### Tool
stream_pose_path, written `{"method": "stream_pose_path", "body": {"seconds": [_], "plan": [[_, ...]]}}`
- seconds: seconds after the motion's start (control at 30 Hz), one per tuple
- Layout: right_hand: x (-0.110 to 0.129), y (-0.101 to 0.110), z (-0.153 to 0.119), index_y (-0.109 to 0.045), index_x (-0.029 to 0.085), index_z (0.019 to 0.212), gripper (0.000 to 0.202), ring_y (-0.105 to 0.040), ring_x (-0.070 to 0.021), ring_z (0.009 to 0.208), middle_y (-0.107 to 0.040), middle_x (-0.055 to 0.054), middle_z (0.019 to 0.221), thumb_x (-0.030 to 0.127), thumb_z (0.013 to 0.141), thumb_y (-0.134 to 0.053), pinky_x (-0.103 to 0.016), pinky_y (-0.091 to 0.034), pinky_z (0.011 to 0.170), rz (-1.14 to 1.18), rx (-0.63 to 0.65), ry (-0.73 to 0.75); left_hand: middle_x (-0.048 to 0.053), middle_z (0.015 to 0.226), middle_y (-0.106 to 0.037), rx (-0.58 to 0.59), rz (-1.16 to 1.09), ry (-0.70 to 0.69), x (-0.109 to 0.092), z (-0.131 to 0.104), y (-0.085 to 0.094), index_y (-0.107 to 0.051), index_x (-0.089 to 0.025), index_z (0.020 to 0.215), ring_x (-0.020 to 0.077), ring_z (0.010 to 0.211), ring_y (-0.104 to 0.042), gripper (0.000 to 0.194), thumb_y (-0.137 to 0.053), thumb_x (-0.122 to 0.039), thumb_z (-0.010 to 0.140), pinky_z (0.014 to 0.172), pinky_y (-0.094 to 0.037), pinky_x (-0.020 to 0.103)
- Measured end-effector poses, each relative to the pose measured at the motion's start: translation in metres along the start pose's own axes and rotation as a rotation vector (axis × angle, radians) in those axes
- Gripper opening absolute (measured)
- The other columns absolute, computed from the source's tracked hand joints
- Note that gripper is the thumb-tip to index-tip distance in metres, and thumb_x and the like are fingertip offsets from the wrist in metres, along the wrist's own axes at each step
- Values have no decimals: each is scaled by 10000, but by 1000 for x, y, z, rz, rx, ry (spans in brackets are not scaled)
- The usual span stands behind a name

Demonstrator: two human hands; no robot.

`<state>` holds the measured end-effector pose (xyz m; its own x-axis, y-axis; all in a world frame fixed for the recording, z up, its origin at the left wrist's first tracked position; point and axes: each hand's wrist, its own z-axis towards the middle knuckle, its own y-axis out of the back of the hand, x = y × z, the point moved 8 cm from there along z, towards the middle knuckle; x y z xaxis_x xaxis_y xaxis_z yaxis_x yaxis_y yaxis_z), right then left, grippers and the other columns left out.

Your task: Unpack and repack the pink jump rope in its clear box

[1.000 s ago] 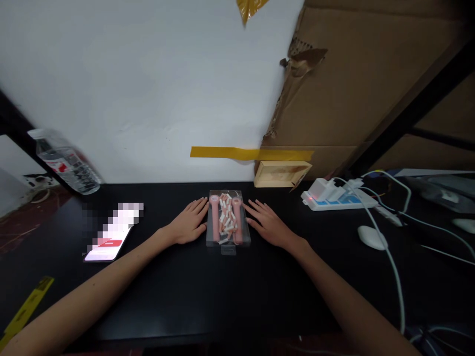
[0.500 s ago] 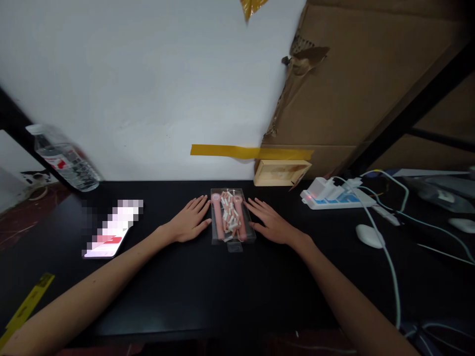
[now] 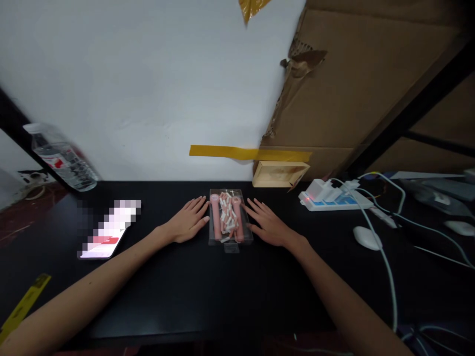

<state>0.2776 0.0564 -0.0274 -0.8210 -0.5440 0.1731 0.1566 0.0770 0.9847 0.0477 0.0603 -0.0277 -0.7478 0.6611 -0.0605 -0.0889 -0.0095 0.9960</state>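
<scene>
A beaded jump rope (image 3: 229, 217) with two pink handles and pink and white beads lies inside a clear plastic box (image 3: 232, 248) on the black table. My left hand (image 3: 188, 220) rests flat on the table just left of the box, fingers stretched out and holding nothing. On the other side, my right hand (image 3: 267, 223) lies flat too, its fingers spread, with the fingertips at or very near the box's right edge. Whether they touch it I cannot tell.
A lit phone (image 3: 107, 237) lies at left, with a plastic bottle (image 3: 63, 160) behind it. Against the back wall leans a shallow wooden box (image 3: 280, 174). A power strip (image 3: 334, 200) with plugs, a white mouse (image 3: 366, 238) and loose cables (image 3: 389, 287) occupy the right side.
The whole view has shifted slightly, so things appear a little further left. Both hands and the boxed jump rope keep their places on the table.
</scene>
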Motion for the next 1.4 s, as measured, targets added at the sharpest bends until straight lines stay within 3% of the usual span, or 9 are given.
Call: {"method": "stream_pose_path", "body": {"seconds": [0.4,0.73,1.07,1.27,1.4], "plan": [[-2,0,-1,-242,235,1576,614,-158,-301,1513,-220,-99,1637,498,1026,-307,-561,-204,1209,30,-56,29,177,1612,-208,-37,-39,-1,-1,0,2,-264,-87,1542,273,1509,-140,724,-64,-563,1035,1202,-153,448],[1,2,-1,-203,184,1585,712,-155,-308,1513,-232,-131,1632,591,1007,-289,-547,-196,1217,31,-37,15,161,1616,-207,-13,-103,10,3,1,3,-298,-88,1531,252,1511,-136,758,-69,-603,1024,1213,-131,414],[-3,0,0,-193,152,1586,776,-179,-310,1509,-255,-148,1623,646,990,-254,-536,-203,1221,36,-64,-6,150,1614,-207,-27,-186,12,5,1,8,-319,-121,1531,267,1508,-154,743,-183,-640,1017,1211,-161,456],[-11,3,0,-56,156,1602,834,-232,-341,1493,-245,-155,1627,658,976,-283,-557,-277,1194,82,-130,-53,85,1618,-231,-20,-269,3,8,3,9,-386,-203,1509,253,1506,-172,622,-251,-580,1033,1212,-162,482],[-13,8,-1,-123,127,1591,829,-277,-339,1482,-288,-184,1610,639,971,-325,-542,-287,1194,119,-172,-67,60,1605,-277,-16,-346,15,11,4,12,-445,-230,1475,251,1498,-208,533,-312,-500,1035,1208,-176,501]]}}
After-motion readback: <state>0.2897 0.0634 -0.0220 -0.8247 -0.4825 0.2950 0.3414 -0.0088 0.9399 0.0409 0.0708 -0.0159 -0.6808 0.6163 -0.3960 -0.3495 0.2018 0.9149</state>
